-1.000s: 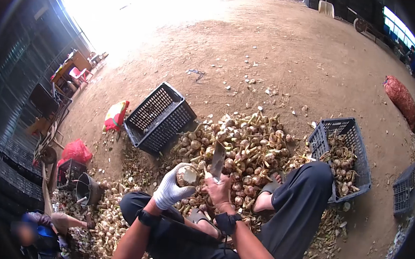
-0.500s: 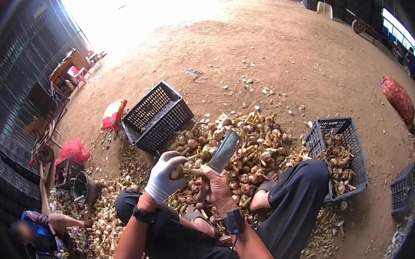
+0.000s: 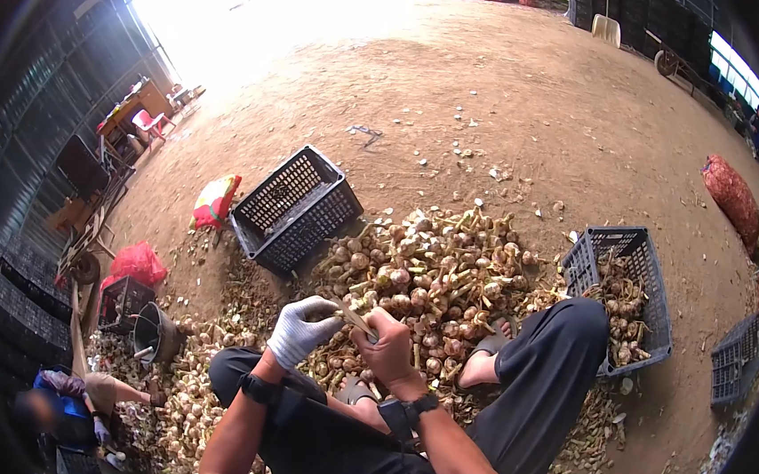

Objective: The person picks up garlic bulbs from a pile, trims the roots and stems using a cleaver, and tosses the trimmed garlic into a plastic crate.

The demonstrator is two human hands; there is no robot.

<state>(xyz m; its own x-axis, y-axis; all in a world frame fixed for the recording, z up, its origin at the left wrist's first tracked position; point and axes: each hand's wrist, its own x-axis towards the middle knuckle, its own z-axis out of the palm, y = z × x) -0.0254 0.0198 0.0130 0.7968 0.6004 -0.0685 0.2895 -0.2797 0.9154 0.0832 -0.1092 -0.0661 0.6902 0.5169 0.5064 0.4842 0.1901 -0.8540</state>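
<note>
My left hand [image 3: 301, 329], in a white knit glove, is closed round a garlic bulb, mostly hidden by the glove. Its pale stalk [image 3: 353, 318] sticks out toward my right hand [image 3: 386, 352], which is bare and closed on a knife. Only a small greyish part of the knife [image 3: 373, 335] shows by the fingers; the rest is turned away or hidden. Both hands are close together above my lap. Just beyond them a heap of garlic bulbs with stalks [image 3: 421, 271] lies on the ground.
A black plastic crate [image 3: 304, 231] stands left of the heap. Another crate [image 3: 662, 326] holding stalky garlic is by my right knee. Trimmed bulbs [image 3: 192, 409] lie at my left, near a bucket [image 3: 158, 331] and a seated person [image 3: 72, 409]. A red mesh sack [image 3: 732, 198] lies far right.
My right hand has turned over, so the broad knife blade that pointed up is now mostly out of sight. My left hand has tilted, and the stalk now slants down to the right.
</note>
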